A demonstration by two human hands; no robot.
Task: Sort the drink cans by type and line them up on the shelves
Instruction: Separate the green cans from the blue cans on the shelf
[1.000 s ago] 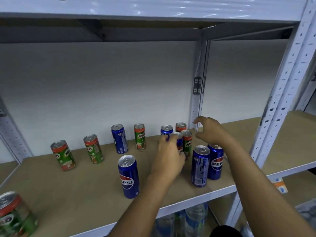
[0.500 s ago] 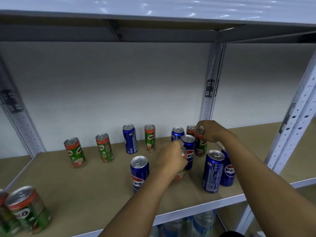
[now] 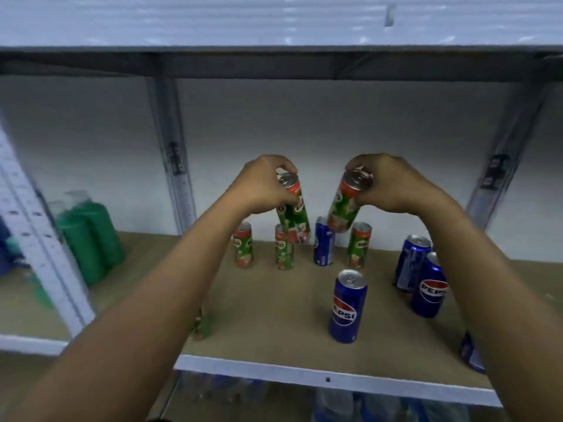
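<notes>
Moved: both Milo cans now lifted off shelf (image 3: pixel 274 315)
Grip: my left hand (image 3: pixel 262 190) holds Milo can (image 3: pixel 294 219); right hand (image 3: pixel 393 184) holds second Milo can (image 3: pixel 344 208)
Risk: top-rim holds, tilted cans may slip, topple back-row cans

Both hands hold tilted green Milo cans by their tops: left hand (image 3: pixel 262 187) one can (image 3: pixel 294 214), right hand (image 3: pixel 393 185) another (image 3: pixel 345 205), above the shelf (image 3: pixel 274 303).

Green bottles (image 3: pixel 91 236) in next bay, left; white wall (image 3: pixel 335 147) behind.
</notes>
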